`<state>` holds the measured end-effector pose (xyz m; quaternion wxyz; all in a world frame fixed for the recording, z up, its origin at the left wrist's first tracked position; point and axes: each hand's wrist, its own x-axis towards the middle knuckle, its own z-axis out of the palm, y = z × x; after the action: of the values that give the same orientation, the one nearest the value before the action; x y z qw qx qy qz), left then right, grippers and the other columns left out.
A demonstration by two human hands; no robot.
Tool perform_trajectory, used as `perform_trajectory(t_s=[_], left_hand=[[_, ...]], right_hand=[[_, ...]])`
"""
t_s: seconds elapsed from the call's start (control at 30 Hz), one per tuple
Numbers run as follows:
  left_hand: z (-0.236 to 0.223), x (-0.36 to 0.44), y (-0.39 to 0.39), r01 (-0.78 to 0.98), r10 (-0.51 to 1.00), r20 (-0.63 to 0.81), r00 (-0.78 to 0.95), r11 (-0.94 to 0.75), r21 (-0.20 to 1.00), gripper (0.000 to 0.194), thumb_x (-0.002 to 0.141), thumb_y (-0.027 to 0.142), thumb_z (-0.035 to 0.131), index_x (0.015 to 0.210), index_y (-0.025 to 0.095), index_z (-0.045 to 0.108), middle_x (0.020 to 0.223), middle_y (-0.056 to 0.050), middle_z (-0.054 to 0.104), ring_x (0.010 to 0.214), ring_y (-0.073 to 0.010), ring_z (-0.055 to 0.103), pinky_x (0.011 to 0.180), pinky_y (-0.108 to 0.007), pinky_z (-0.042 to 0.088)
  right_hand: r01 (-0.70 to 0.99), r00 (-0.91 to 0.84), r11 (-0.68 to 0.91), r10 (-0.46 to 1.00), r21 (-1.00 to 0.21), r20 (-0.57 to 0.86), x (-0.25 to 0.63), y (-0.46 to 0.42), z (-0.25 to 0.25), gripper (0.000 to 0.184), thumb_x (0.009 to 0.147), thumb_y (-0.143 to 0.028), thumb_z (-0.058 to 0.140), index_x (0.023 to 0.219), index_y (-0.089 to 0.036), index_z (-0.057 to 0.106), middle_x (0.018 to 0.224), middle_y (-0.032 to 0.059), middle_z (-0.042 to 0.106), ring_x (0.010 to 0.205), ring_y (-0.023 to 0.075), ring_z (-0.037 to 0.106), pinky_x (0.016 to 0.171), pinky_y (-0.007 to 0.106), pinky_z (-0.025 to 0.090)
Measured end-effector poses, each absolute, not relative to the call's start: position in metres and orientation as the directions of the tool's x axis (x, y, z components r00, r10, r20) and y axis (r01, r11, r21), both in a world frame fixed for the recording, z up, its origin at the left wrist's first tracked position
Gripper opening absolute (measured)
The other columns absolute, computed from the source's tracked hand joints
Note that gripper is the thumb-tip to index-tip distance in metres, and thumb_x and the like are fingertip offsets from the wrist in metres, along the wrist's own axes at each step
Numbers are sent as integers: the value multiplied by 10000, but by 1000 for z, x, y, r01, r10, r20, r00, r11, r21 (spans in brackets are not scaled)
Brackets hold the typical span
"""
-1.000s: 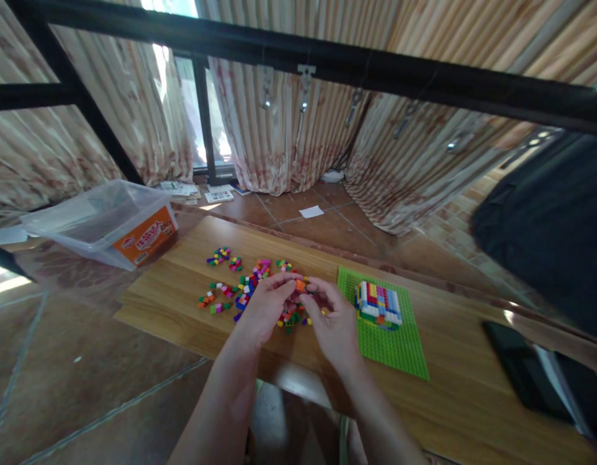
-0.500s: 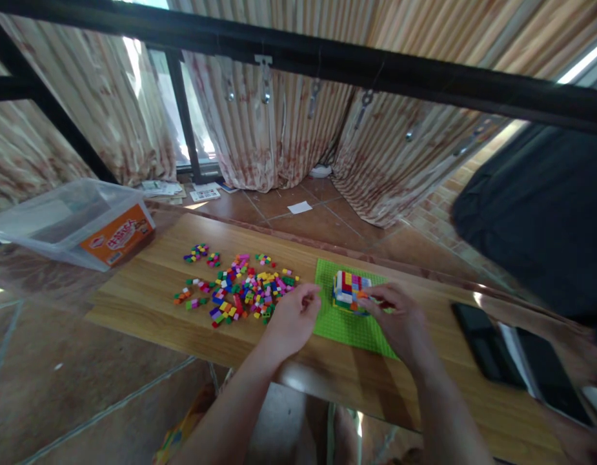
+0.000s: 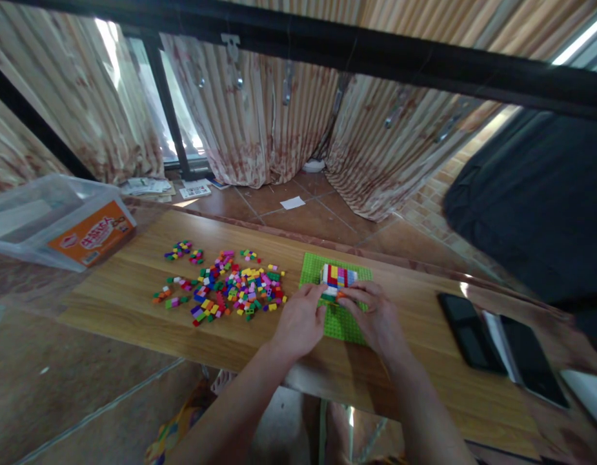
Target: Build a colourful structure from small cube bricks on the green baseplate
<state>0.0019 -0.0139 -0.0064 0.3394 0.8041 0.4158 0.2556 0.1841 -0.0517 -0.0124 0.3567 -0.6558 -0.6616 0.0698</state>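
A small multicoloured block of bricks stands on a green baseplate on the wooden table. My left hand rests at the baseplate's left edge, fingers curled against the block's near side. My right hand is over the baseplate's near right part, fingertips pinched at the block's front, where a small orange brick shows. A scatter of loose coloured bricks lies to the left of the plate.
A clear plastic tub with an orange label stands at the table's far left. Two dark phones lie at the right. A dark-clothed person is at the far right. Curtains and a black bar fill the background.
Both hands left the loose brick pile and moved right to the block on the baseplate, the right hand bringing an orange brick. The view has shifted rightward.
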Motion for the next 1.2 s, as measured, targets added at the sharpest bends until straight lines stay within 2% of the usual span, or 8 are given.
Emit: perform_trajectory(t_s=[0.17, 0.27, 0.4, 0.63, 0.87, 1.2], left_hand=[[-9, 2, -16, 508, 821, 155, 549, -475, 719, 468, 853, 124, 467, 1315, 198, 462, 1225, -92, 550, 1102, -226, 559, 992, -411, 473], [-11, 2, -18, 503, 792, 185, 581, -529, 684, 508, 856, 116, 458, 1353, 216, 429, 1261, -93, 511, 1141, -222, 538, 1025, -402, 454], [-11, 1, -20, 524, 748, 200, 633, -604, 601, 556, 861, 97, 430, 1391, 260, 389, 1332, -96, 432, 1209, -224, 495, 1043, -384, 439], [-12, 3, -24, 619, 735, 115, 668, -635, 462, 692, 808, 81, 481, 1431, 336, 320, 1429, -90, 316, 1121, -226, 537, 971, -395, 471], [-9, 8, -26, 681, 764, 76, 640, -611, 403, 629, 851, 107, 444, 1426, 338, 337, 1412, -117, 340, 1156, -279, 522, 949, -436, 472], [6, 21, -33, 784, 819, 43, 572, -562, 264, 465, 934, 138, 350, 1355, 316, 434, 1319, -125, 431, 1070, -267, 576, 860, -419, 511]], right_hand=[[866, 78, 150, 901, -478, 426, 184, -52, -17, 210, 868, -386, 584, 964, -282, 739, 1075, 60, 636, 1010, 229, 577, 893, 407, 483], [870, 95, 138, 894, -473, 437, 184, -53, -19, 204, 860, -374, 592, 973, -282, 734, 1104, 63, 637, 1018, 234, 579, 895, 420, 485], [849, 147, 119, 883, -514, 446, 183, -53, -20, 207, 829, -374, 631, 970, -261, 731, 1096, 71, 645, 1016, 237, 592, 920, 437, 481], [780, 210, 98, 889, -618, 406, 184, -54, -15, 216, 799, -381, 656, 948, -243, 729, 1094, 75, 648, 998, 223, 616, 916, 420, 496], [742, 226, 73, 909, -667, 350, 187, -55, -14, 223, 789, -379, 652, 942, -234, 724, 1106, 82, 635, 1001, 226, 620, 906, 428, 502], [743, 181, 113, 915, -660, 361, 186, -56, -13, 208, 848, -362, 589, 926, -233, 734, 1085, 76, 628, 986, 206, 615, 913, 398, 494]])
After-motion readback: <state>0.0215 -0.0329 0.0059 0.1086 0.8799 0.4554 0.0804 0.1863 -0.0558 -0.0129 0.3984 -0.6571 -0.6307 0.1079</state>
